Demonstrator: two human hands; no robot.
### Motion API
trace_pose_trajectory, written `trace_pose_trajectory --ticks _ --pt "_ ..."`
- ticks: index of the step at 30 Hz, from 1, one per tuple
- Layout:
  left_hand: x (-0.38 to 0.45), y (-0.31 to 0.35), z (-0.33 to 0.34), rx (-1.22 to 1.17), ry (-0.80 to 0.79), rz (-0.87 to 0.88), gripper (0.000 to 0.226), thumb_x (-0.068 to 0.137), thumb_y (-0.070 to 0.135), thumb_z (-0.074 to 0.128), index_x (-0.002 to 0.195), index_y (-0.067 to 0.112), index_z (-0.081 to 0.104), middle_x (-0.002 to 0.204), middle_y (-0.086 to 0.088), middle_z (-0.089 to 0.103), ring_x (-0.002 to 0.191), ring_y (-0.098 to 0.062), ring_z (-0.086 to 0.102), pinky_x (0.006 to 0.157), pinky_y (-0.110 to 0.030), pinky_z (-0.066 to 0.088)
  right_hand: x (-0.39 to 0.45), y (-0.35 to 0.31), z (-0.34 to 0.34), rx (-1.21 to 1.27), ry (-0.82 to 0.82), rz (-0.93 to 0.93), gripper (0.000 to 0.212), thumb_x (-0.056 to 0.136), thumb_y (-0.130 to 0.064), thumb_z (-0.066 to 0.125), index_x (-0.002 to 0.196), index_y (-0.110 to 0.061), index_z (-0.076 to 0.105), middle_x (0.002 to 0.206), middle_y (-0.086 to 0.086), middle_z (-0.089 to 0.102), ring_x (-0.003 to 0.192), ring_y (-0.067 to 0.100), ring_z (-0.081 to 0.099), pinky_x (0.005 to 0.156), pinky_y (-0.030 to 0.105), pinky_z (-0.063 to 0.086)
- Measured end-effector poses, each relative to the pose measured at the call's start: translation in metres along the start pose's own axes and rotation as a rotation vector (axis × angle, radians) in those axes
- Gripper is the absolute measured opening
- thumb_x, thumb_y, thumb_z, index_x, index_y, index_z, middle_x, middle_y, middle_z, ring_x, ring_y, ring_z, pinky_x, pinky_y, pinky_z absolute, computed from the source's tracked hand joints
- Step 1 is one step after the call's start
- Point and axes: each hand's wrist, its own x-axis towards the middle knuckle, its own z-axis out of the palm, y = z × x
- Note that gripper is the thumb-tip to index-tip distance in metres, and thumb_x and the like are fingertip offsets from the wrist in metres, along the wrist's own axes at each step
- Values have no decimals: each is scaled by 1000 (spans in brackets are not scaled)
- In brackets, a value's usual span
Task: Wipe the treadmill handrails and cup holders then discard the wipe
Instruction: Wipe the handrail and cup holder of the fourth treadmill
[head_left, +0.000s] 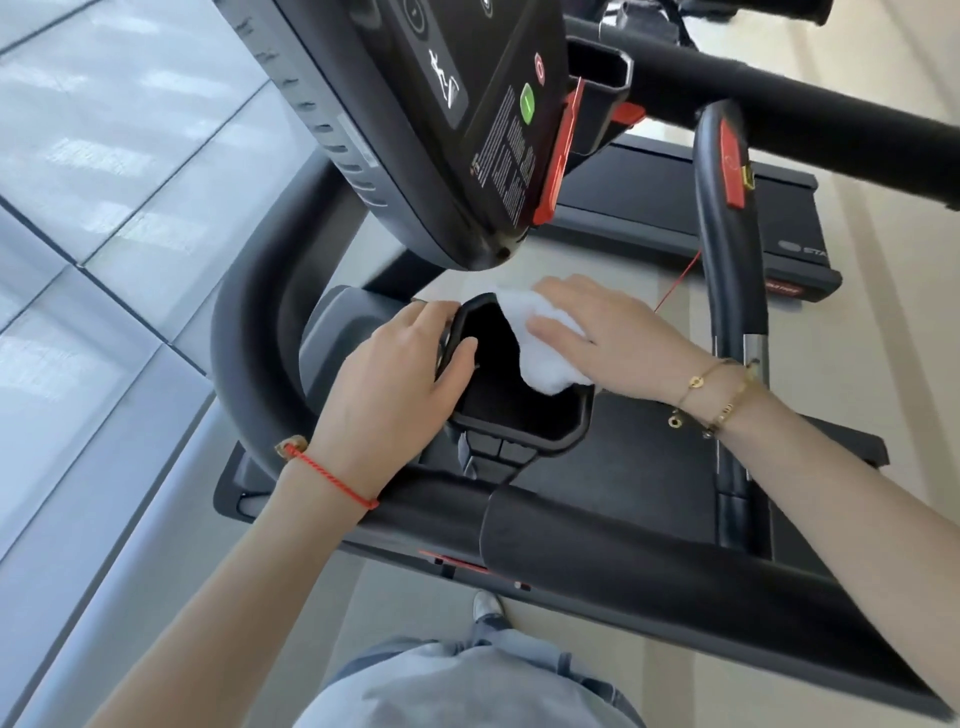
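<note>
A black cup holder (519, 415) sits below the treadmill console, its dark well open toward me. My left hand (395, 384) grips its left rim, thumb hooked over the inner edge. My right hand (608, 332) presses a white wipe (540, 343) onto the cup holder's right rim, fingers lying fairly straight over the cloth. Part of the wipe hangs into the well. A thick black handrail (649, 561) runs across the view under my forearms, and it curves up on the left (244, 332).
The console (441, 119) with a green button and red safety clip looms just above my hands. A second cup holder (602, 73) sits at its far side. A centre grip bar (727, 270) with a red tab rises on the right. The belt deck (665, 208) lies below.
</note>
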Motion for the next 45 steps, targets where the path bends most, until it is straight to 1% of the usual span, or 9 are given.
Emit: trace_pose_trajectory --ticks 2,6,12,17,25,31,34,40,45 --pt "1 0 -1 -11 -7 -2 34 98 37 52 125 17 59 104 0 65 86 -23 63 73 -44 54 18 -14 3 -61 -20 -35 34 101 -45 35 130 -29 45 103 -6 45 96 24 52 77 36 39" --pt "6 -2 -3 -23 -22 2 31 98 33 54 121 15 61 103 -1 65 84 -23 63 73 -45 54 18 -19 9 -99 47 -59 35 101 -43 38 131 -28 45 109 -1 50 98 23 52 77 37 41" --pt "19 -2 0 -75 -71 23 38 99 33 50 134 21 56 116 2 64 100 -19 62 85 -41 53 -26 6 12 173 47 194 24 99 -48 33 117 -34 40 94 -9 44 69 14 57 54 16 33" --pt "20 -6 5 -126 -76 44 36 98 28 51 134 22 55 113 0 66 98 -22 63 85 -43 54 -5 -5 11 193 38 241 24 100 -41 41 110 -20 46 93 2 49 86 25 51 65 33 33" --pt "19 -8 9 -171 -58 78 35 100 22 48 134 18 55 110 -3 68 96 -23 65 85 -45 56 -55 -26 39 420 184 499 39 99 -45 42 124 -17 33 114 2 41 79 4 47 55 18 34" --pt "19 -7 9 -169 -48 103 36 100 18 48 135 13 55 115 -8 68 100 -27 66 87 -44 54 -26 -20 28 272 211 434 27 101 -37 42 116 -15 38 106 7 46 79 21 48 57 27 32" --pt "18 -8 8 -175 -49 95 37 100 18 49 136 15 56 110 -8 68 95 -27 66 85 -45 55 -26 -18 29 270 208 402 29 100 -33 44 124 -17 38 110 7 45 88 25 48 60 26 33" --pt "19 -9 7 -183 -60 77 37 100 21 47 136 19 56 106 -4 69 93 -24 65 83 -45 55 -60 -28 36 425 225 435 46 98 -39 48 135 -20 30 121 1 36 91 10 47 71 22 45" --pt "18 -9 7 -201 -54 101 36 101 19 47 136 15 56 103 -4 69 92 -24 65 82 -46 56 -72 -30 35 402 215 441 50 96 -46 48 136 -21 30 124 -5 37 90 2 47 59 10 39"
